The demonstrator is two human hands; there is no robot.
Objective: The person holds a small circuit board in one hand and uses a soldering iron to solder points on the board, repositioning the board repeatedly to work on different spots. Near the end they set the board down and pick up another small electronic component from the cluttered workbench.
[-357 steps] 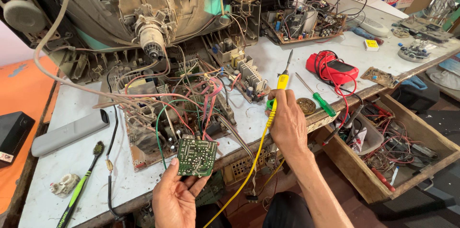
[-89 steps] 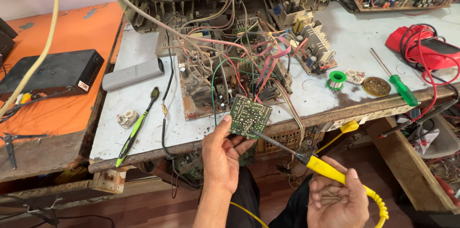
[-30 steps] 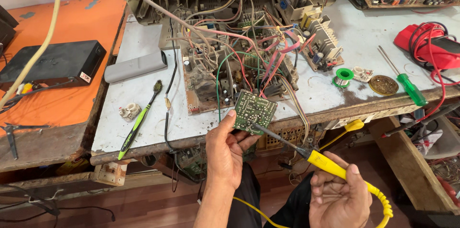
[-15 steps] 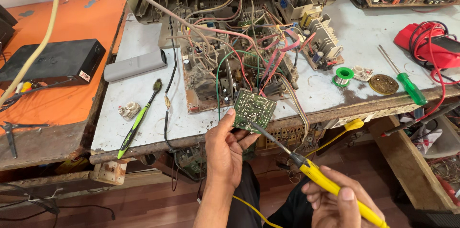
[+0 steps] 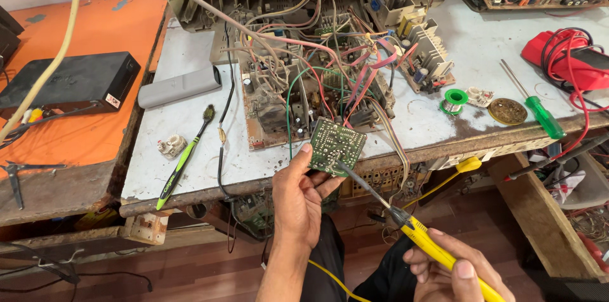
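Small green circuit board (image 5: 337,146) held at the surface (image 5: 190,124) front edge, left hand (image 5: 298,197) grip closed on its lower corner. Right hand (image 5: 453,270) grips yellow soldering iron (image 5: 431,248), tip touching board. Opened television chassis (image 5: 317,86) just behind.

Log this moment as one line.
left hand: holds small green circuit board | right hand: holds yellow-handled soldering iron | iron tip: on board | bench: grey worktable
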